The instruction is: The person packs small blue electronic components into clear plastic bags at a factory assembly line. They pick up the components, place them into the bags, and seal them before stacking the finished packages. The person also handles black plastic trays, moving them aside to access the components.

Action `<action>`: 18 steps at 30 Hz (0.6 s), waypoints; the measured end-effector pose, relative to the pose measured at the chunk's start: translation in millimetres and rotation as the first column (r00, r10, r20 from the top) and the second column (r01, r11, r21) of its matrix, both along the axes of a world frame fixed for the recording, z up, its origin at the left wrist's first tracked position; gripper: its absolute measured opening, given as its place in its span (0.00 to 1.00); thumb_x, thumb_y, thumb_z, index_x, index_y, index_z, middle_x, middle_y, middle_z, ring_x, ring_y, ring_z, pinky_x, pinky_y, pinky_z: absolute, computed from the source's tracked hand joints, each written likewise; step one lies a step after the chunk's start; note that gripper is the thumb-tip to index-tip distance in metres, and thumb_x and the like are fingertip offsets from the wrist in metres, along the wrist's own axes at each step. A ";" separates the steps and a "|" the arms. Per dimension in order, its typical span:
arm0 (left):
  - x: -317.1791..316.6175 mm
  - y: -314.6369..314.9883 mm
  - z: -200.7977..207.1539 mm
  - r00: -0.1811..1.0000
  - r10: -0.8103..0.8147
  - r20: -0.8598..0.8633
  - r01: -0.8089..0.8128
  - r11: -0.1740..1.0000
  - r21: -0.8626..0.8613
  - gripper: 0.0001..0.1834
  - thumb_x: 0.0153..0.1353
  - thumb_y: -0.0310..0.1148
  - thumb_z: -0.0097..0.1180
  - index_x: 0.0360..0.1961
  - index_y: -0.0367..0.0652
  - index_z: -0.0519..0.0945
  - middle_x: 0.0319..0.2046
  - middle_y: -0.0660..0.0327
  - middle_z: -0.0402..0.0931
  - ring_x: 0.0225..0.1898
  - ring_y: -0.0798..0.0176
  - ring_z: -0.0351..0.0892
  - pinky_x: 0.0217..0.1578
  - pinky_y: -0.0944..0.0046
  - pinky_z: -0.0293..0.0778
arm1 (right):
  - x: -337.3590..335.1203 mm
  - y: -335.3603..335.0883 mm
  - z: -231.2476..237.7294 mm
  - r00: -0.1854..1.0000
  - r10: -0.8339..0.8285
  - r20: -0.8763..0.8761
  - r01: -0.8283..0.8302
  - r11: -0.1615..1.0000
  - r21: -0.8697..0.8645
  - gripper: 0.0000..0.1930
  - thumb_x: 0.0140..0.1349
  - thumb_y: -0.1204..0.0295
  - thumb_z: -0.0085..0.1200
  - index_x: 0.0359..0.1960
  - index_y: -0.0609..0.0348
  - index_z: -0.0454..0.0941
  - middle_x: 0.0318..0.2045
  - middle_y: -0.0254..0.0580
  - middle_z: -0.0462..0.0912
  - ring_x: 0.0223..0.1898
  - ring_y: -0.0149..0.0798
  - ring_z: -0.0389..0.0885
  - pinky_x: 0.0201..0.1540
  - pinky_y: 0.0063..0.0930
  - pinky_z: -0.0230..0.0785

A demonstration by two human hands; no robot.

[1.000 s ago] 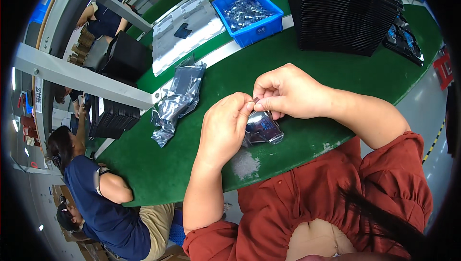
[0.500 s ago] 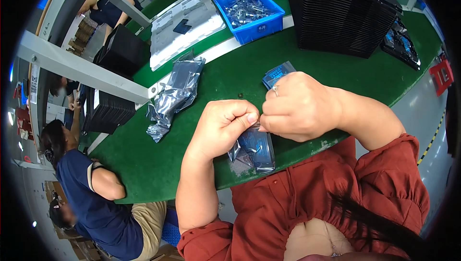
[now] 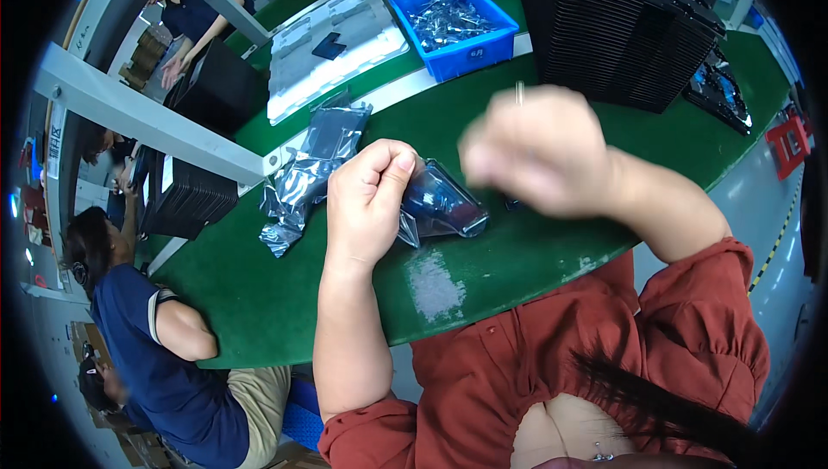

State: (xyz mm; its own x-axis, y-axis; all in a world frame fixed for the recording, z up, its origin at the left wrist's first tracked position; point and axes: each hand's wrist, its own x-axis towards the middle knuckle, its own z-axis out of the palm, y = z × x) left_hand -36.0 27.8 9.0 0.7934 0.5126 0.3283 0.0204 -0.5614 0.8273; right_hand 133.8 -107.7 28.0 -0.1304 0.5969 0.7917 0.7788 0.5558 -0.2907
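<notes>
My left hand (image 3: 366,197) is closed in a fist, thumb on top, gripping the gathered top of a shiny clear-grey plastic bag (image 3: 444,204). The bag hangs tilted to the right of the fist, with a dark flat piece inside. Right of it, raised above the bench, my right hand (image 3: 543,154) is smeared by motion. Its fingers look curled, but whether they hold anything is unclear. A small dark-blue bit (image 3: 514,204) shows below that hand. Other filled silvery bags (image 3: 321,154) lie on the green bench beyond my left hand.
A blue bin (image 3: 466,55) of small metallic parts stands at the back, beside a white tray (image 3: 293,81) with a dark flat piece (image 3: 329,46). A tall stack of black trays (image 3: 595,46) rises at the back right. On the left a co-worker (image 3: 164,357) sits near a metal frame (image 3: 155,115).
My left hand has lifted the bag up and away from the bench's near edge. My right hand has come off the bag and moved up, now blurred. The blue-faced pieces behind it are mostly hidden.
</notes>
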 end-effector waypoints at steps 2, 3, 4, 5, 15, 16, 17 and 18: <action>-0.6 -0.5 -4.6 1.000 -0.001 0.023 0.001 1.000 -0.020 0.10 0.63 0.29 0.49 0.28 0.36 0.76 0.22 0.60 0.76 0.25 0.69 0.74 0.28 0.69 0.69 | 24.4 29.2 3.1 0.945 -0.283 -0.167 0.283 0.959 -0.023 0.07 0.59 0.76 0.54 0.37 0.64 0.80 0.28 0.43 0.80 0.25 0.32 0.79 0.29 0.22 0.71; 0.0 -0.2 -5.5 0.999 -0.009 0.034 0.010 1.000 -0.025 0.10 0.63 0.29 0.49 0.28 0.36 0.76 0.23 0.60 0.76 0.25 0.69 0.74 0.28 0.69 0.70 | 37.9 42.1 6.9 0.910 -0.383 -0.159 0.385 0.923 -0.021 0.07 0.59 0.76 0.54 0.38 0.64 0.80 0.30 0.44 0.81 0.27 0.32 0.80 0.30 0.22 0.72; 2.7 -1.3 -4.9 0.999 -0.013 0.044 0.012 1.000 0.013 0.10 0.63 0.29 0.49 0.28 0.36 0.76 0.23 0.59 0.76 0.25 0.68 0.75 0.28 0.69 0.70 | 59.0 58.1 2.9 0.889 -0.451 -0.074 0.457 0.871 0.178 0.07 0.59 0.75 0.54 0.38 0.63 0.79 0.31 0.45 0.81 0.30 0.36 0.81 0.32 0.24 0.73; 4.2 -2.7 -5.0 0.999 -0.013 0.053 0.010 0.999 0.050 0.10 0.63 0.29 0.49 0.28 0.36 0.76 0.23 0.59 0.76 0.25 0.68 0.75 0.29 0.69 0.70 | 74.6 69.3 1.3 0.834 -0.551 0.016 0.530 0.810 0.249 0.08 0.59 0.75 0.54 0.39 0.63 0.79 0.32 0.46 0.81 0.32 0.43 0.80 0.36 0.28 0.73; 2.5 -1.9 -9.3 0.990 0.045 0.131 -0.069 0.979 0.189 0.09 0.64 0.29 0.48 0.29 0.36 0.75 0.23 0.57 0.76 0.25 0.63 0.75 0.29 0.66 0.70 | 2.6 18.8 -9.4 0.880 -0.159 -0.448 -0.196 0.738 -0.646 0.13 0.59 0.66 0.58 0.38 0.65 0.80 0.34 0.40 0.82 0.36 0.29 0.78 0.42 0.25 0.71; 3.9 -2.0 -9.1 0.987 0.053 0.149 -0.083 0.977 0.196 0.09 0.64 0.29 0.48 0.29 0.36 0.75 0.24 0.57 0.76 0.25 0.63 0.76 0.29 0.66 0.70 | -5.7 9.8 -12.3 0.877 -0.149 -0.457 -0.211 0.734 -0.645 0.12 0.60 0.66 0.58 0.37 0.65 0.80 0.31 0.38 0.82 0.33 0.26 0.77 0.38 0.23 0.71; 2.4 -2.7 -9.6 0.987 0.048 0.151 -0.071 0.986 0.148 0.09 0.64 0.29 0.48 0.29 0.36 0.76 0.24 0.57 0.76 0.26 0.63 0.76 0.29 0.66 0.70 | -12.7 3.0 -8.7 0.846 -0.209 -0.491 -0.211 0.715 -0.667 0.10 0.60 0.69 0.57 0.35 0.65 0.80 0.26 0.34 0.80 0.27 0.23 0.75 0.31 0.20 0.69; 3.0 -4.8 -9.2 0.987 0.044 0.153 -0.068 0.985 0.157 0.09 0.64 0.29 0.48 0.29 0.36 0.76 0.23 0.57 0.76 0.26 0.63 0.76 0.29 0.66 0.70 | -14.4 1.5 -18.1 0.701 -0.257 -0.665 -0.349 0.689 -0.635 0.09 0.62 0.68 0.56 0.31 0.63 0.80 0.22 0.31 0.77 0.25 0.21 0.73 0.28 0.18 0.67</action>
